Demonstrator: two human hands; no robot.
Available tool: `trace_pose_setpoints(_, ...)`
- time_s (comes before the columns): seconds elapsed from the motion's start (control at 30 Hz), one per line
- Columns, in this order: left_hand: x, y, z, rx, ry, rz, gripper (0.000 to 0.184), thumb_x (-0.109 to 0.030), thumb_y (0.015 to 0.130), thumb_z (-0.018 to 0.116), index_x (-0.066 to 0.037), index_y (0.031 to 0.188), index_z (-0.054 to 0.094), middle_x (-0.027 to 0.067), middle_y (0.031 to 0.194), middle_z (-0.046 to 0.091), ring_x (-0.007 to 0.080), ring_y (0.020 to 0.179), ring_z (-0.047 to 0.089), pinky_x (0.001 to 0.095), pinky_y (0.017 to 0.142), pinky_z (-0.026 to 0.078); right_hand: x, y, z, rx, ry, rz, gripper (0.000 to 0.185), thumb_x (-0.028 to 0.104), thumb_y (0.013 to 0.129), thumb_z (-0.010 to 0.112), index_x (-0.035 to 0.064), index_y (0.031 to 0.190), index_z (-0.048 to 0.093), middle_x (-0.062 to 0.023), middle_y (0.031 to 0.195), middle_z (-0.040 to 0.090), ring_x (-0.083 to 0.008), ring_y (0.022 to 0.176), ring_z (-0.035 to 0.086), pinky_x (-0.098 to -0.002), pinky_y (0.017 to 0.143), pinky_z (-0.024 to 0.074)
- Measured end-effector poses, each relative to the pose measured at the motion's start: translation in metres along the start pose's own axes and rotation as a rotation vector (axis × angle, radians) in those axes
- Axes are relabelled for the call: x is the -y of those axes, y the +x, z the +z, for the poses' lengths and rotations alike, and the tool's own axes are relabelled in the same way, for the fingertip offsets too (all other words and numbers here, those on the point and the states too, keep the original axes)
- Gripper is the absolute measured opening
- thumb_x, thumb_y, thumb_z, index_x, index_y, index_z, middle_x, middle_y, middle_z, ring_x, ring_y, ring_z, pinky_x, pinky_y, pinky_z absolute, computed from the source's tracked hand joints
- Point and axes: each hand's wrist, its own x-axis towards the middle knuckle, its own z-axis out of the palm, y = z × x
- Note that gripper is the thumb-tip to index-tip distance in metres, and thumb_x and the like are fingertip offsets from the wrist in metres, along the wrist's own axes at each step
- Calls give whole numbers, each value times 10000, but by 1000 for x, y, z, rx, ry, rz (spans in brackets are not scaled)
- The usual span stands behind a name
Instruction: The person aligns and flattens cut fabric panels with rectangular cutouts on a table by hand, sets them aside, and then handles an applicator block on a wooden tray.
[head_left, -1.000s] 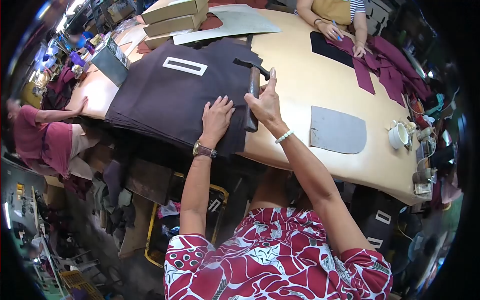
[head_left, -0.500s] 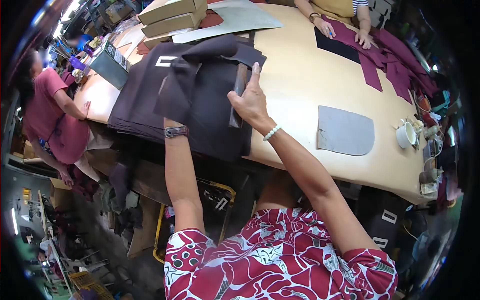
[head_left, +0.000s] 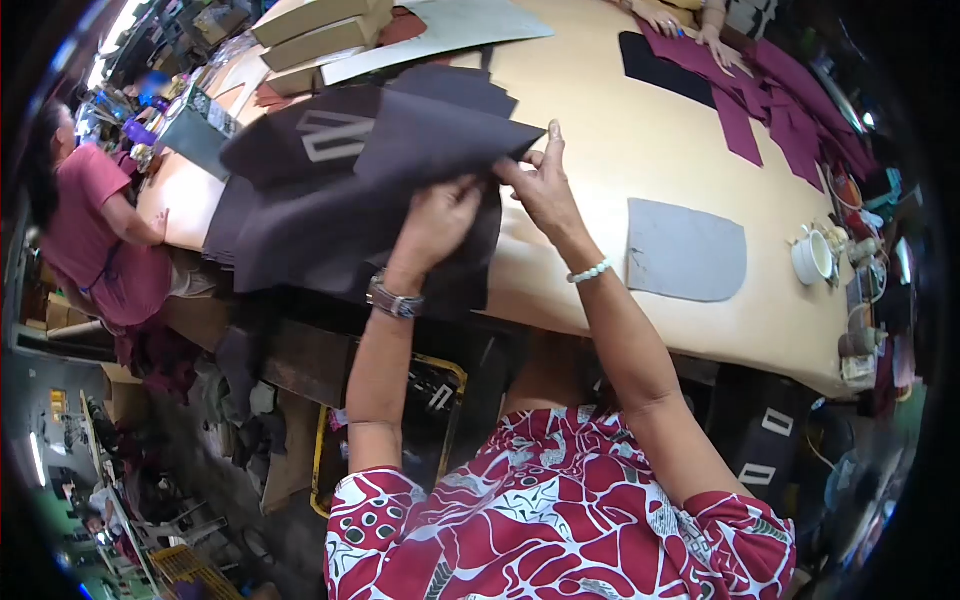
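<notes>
A dark brown fabric piece (head_left: pixel 440 130) is lifted and bent over the stack of dark fabric (head_left: pixel 215 225) at the table's near edge. My left hand (head_left: pixel 440 222) is closed on the near side of this piece, fingers curled in. Close beside it, my right hand (head_left: pixel 545 195) pinches the piece near its right-hand corner, with one finger pointing up. A white rectangular outline (head_left: pixel 338 140) shows on the dark cloth, blurred by motion. The dark metal bar seen earlier on the stack is hidden.
A grey rounded panel (head_left: pixel 687 250) lies right of my hands, with a white cup (head_left: pixel 811 260) beyond. Cardboard boxes (head_left: pixel 325 45) and a tin (head_left: pixel 197 130) stand behind the stack. Across the table, a co-worker's hands (head_left: pixel 655 18) touch maroon fabric (head_left: pixel 690 62). Another person (head_left: pixel 105 215) stands left.
My left hand has come out from under the lifted flap and moved right, beside my right hand. My right hand has left the metal bar and taken the fabric's corner. The flap has swung right.
</notes>
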Motion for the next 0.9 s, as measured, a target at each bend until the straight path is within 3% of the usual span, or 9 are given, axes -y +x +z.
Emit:
trace_pose_setpoints(0.03,-1,-3,18,36,36,136,259,-118,884,491,39,1064,591,159,816,649,117,792,590,297,721,464,-3,-6,-15,-21,-68,-34,1043,236,751,681,-96,1376,-85,-156,899,634,-221,826,629,-279,770,487)
trace_pose_setpoints(0.07,-6,-5,36,103,-56,212,200,-93,821,535,27,951,627,212,879,631,320,897,608,362,887,425,-6,-14,-31,-44,-139,-66,1028,207,742,672,-92,1378,-78,-166,915,635,-224,839,630,-286,779,489)
trace_pose_setpoints(0.17,-19,-26,95,143,42,338,149,-172,849,544,-47,898,607,211,1289,456,381,1172,422,598,970,279,-15,-39,-85,-205,-124,-95,880,-9,755,607,-46,1400,10,-140,940,615,-171,826,607,-272,705,510)
trace_pose_setpoints(0.2,-21,-34,118,238,95,308,156,-213,848,562,-76,909,603,190,1414,307,460,1257,279,678,939,247,-19,-48,-108,-261,-161,-43,865,4,754,596,-48,1400,23,-173,959,620,-205,852,616,-296,729,507)
trace_pose_setpoints(0.23,-32,-44,140,226,99,325,172,-230,837,578,-87,923,619,211,1390,343,483,1271,263,681,952,233,-23,-57,-133,-317,-196,6,851,18,753,584,-50,1400,36,-206,977,626,-240,877,624,-320,752,504)
trace_pose_setpoints(0.5,-103,-94,235,416,55,484,400,-320,903,503,-103,1239,503,217,1421,288,441,1327,202,648,1011,173,-75,-111,-323,-547,-546,-150,647,39,824,560,-42,1371,223,-121,964,631,-159,872,605,-284,736,498)
trace_pose_setpoints(0.63,-93,-85,221,400,363,398,510,-357,920,456,-53,1326,406,212,1431,274,405,1346,177,622,1026,170,-88,-106,-380,-552,-878,-113,667,8,820,552,-56,1379,193,-243,1119,590,-277,1022,595,-322,862,453)
trace_pose_setpoints(0.67,-84,-82,217,361,437,410,518,-365,921,450,-55,1333,398,211,1433,270,402,1346,177,623,1026,168,-51,-110,-362,-528,-693,55,692,18,814,566,-63,1381,179,-303,1238,483,-345,1135,519,-342,962,388)
trace_pose_setpoints(0.9,-60,-61,202,328,653,370,534,-401,931,424,-83,1357,376,200,1424,287,388,1334,209,616,1032,169,-72,-86,-396,-540,-866,-80,683,41,810,573,-41,1376,199,-335,1309,377,-395,1212,422,-384,1016,344)
